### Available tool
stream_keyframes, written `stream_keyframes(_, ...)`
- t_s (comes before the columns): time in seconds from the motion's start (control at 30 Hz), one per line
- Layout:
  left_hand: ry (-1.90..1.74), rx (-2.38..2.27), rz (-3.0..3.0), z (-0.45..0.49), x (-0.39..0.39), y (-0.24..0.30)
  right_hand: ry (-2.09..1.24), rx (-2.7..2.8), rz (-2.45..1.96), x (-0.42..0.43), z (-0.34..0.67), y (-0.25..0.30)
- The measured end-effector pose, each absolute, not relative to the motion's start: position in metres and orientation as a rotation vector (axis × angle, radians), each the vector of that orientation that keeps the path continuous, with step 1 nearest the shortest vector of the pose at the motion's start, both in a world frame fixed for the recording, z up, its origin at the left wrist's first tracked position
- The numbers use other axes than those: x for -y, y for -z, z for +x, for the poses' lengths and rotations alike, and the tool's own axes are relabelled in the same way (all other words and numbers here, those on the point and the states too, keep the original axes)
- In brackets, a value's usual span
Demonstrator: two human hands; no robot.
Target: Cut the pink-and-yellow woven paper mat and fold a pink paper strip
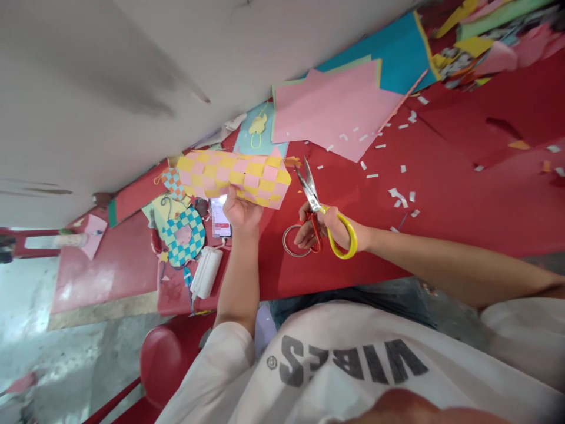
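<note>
My left hand (242, 211) is closed on the lower edge of a woven paper mat (233, 176) of pink and yellow squares, holding it up over the red table (463, 194). My right hand (333, 228) grips a pair of scissors (314, 206) with red and yellow handles. The blades are slightly apart and point up toward the mat's right end, a short gap away from it.
Pink paper sheets (335, 112) and a teal sheet (392, 53) lie at the back of the table, with small white paper scraps (399, 197) scattered around. A teal-and-yellow woven piece (185, 235), a phone (219, 218), a white roll (206, 272) and a tape ring (293, 241) lie left of centre.
</note>
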State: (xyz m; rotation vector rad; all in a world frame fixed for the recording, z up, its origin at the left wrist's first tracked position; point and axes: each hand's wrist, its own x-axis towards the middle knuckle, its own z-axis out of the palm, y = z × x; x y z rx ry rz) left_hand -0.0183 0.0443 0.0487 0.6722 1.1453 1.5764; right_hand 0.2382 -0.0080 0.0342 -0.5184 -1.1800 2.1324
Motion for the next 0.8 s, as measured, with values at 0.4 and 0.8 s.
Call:
stream_keyframes(0.4, -1.597, -0.968, 0.648, -0.032, -0.049, -0.03, -2.135, 1.265, -0.502, 0.009, 0.243, -0.036)
stream_keyframes(0.8, -1.53, -0.881, 0.851, -0.042, -0.048, -0.022, -2.132, 1.283, -0.594, 0.008, 0.244, -0.046)
